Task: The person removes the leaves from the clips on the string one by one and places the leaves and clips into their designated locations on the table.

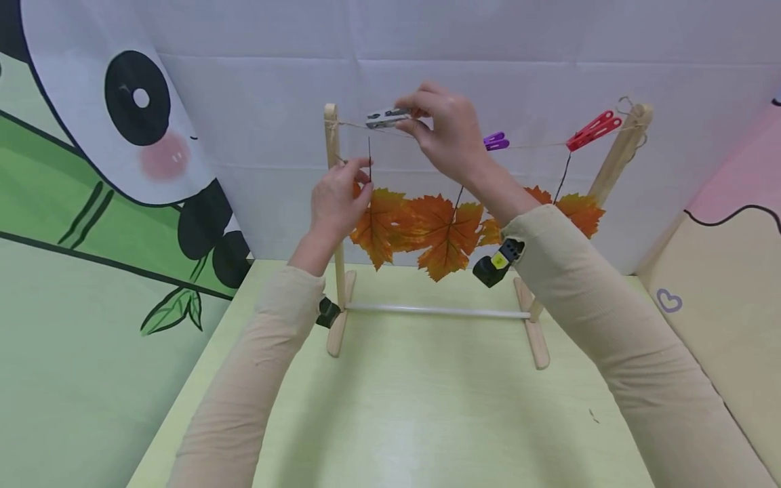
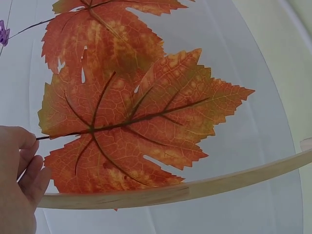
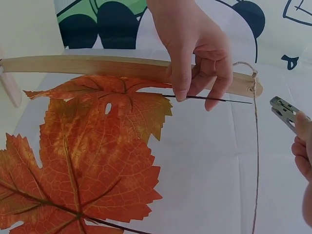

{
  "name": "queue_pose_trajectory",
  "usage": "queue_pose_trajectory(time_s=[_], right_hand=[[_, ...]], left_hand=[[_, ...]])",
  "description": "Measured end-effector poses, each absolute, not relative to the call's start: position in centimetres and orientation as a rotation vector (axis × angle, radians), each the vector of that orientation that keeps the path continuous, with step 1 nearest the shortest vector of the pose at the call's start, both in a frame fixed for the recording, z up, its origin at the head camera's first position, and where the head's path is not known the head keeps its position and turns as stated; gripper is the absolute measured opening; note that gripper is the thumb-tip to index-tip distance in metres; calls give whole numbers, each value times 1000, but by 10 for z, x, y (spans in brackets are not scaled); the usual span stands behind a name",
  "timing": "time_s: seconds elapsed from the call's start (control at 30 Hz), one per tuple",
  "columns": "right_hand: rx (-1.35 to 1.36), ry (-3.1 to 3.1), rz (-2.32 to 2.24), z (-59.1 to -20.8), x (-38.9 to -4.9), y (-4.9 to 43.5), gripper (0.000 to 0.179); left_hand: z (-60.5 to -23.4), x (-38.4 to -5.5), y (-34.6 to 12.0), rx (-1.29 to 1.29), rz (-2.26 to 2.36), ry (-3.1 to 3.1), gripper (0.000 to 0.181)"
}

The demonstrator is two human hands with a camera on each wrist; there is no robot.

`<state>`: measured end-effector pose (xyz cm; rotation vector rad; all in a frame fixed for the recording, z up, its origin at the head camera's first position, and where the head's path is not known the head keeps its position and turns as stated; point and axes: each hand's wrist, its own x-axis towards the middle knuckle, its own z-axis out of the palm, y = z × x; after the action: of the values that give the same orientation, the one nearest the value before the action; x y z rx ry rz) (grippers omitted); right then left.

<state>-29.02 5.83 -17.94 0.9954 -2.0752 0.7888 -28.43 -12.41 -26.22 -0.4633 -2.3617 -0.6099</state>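
Observation:
In the head view my left hand [image 1: 339,200] pinches the thin dark stem [image 3: 219,100] of the leftmost orange maple leaf [image 1: 379,237]. The stem's upper end reaches close to the thin string [image 3: 257,165]. My right hand [image 1: 448,125] holds a grey clothespin [image 1: 381,120] between thumb and fingers, just above the string near its left end. Whether the clothespin touches the string, I cannot tell. Other leaves [image 1: 448,237] hang to the right, partly behind my right forearm. A purple clothespin [image 1: 497,141] and a red clothespin [image 1: 593,131] are on the string.
The string runs between a left wooden post [image 1: 331,139] and a right wooden post [image 1: 617,159]. A white rod [image 1: 436,310] joins the stand's wooden feet [image 1: 537,342] on the pale table [image 1: 439,407]. A white backdrop [image 1: 274,102] stands close behind.

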Motion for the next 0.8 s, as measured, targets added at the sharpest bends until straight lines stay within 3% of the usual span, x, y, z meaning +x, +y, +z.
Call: queue_pose_trajectory(time_s=[0.27, 0.8], right_hand=[[1070, -1920, 794, -182, -288, 59, 30], [1114, -1829, 819, -198, -281, 78, 31]], left_hand=[[-271, -282, -125, -486, -637, -2347, 26], [-289, -275, -125, -481, -664, -2408, 27]])
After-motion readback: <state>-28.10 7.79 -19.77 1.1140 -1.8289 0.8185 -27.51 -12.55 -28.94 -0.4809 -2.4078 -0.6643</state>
